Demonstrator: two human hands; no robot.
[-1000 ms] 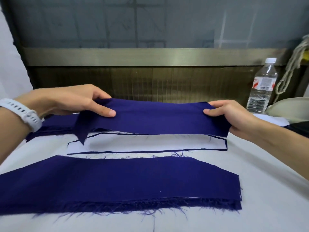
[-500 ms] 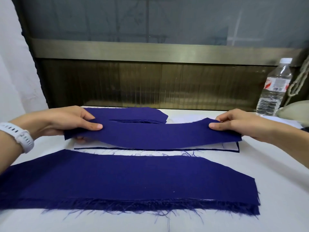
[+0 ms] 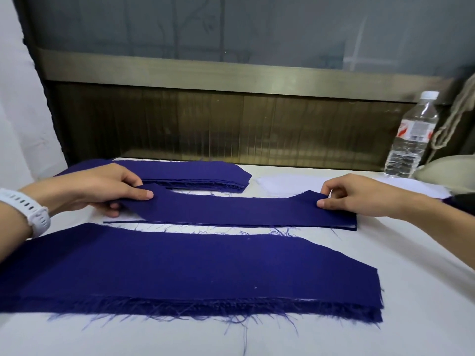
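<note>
Now my left hand pinches the left end of the blue strip, thumb on top. My right hand pinches the right end the same way. The strip stretches between them, low over a white piece with a dark edge on the table. A pile of blue strips lies just behind it. A big blue cloth with loose threads lies in front. A water bottle stands far right.

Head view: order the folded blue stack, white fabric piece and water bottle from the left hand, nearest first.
1. Folded blue stack, just beyond the left hand.
2. White fabric piece, centre-right.
3. Water bottle, far right.
</note>
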